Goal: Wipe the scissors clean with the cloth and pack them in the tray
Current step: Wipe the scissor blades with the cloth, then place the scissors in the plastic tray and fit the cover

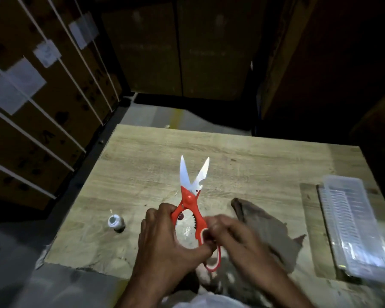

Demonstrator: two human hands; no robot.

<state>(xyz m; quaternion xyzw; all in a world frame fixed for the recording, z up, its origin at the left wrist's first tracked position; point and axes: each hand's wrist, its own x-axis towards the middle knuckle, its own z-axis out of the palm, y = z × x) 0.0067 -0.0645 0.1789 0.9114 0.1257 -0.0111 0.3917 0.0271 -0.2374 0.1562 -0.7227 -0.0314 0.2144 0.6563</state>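
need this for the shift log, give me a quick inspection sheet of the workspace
surface: wooden board, pale grain, some white specks near the middle
job's things: scissors with orange handles held above the board, blades spread and pointing away; brown cloth lying crumpled on the board, right of the hands; clear plastic tray at the right edge, no scissors in it
clutter: small bottle standing left of the hands
hands: left hand grips one handle; right hand grips the other handle loop, blurred
cables: nothing seen
surroundings: strapped cardboard boxes with paper labels on the left, dark cartons behind, dim lighting
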